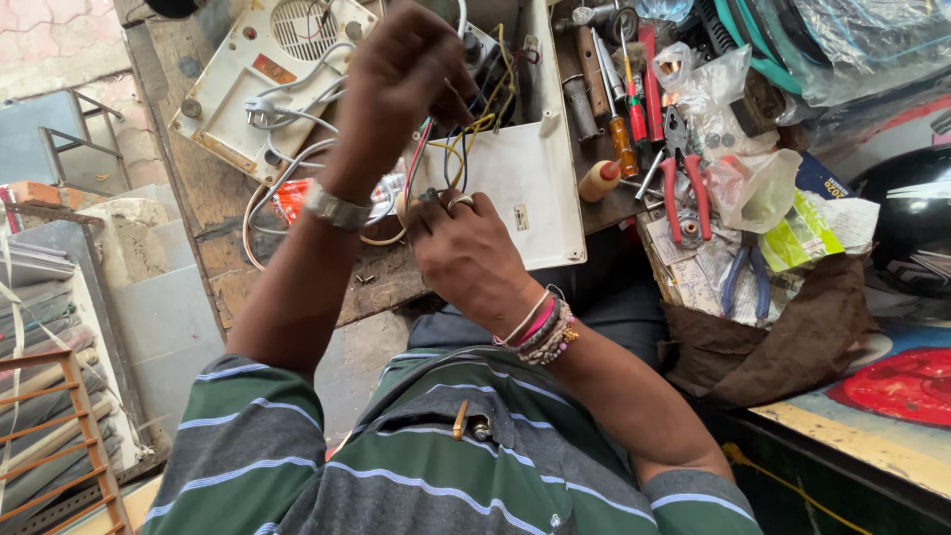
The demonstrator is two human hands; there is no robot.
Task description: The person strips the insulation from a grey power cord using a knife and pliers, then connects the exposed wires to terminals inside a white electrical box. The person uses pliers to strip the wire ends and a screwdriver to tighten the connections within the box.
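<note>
An opened white appliance casing (540,173) lies on a worn wooden bench (213,188), with red, yellow, blue and black wires (466,134) spilling from it. My left hand (401,74), a metal watch on its wrist, is raised over the casing with its fingers pinched on the upper part of the wire bundle. Below it, my right hand (466,248), with a ring and several bracelets, grips the lower ends of the same wires at the casing's near edge. The wire tips are hidden by my fingers.
A white back panel with a round fan grille (267,69) and a white cable (287,159) lie at the left. Screwdrivers (624,119), red-handled pliers (684,183), blue-handled pliers (743,282), plastic bags (758,188) and papers crowd the right. A black helmet (911,228) sits far right.
</note>
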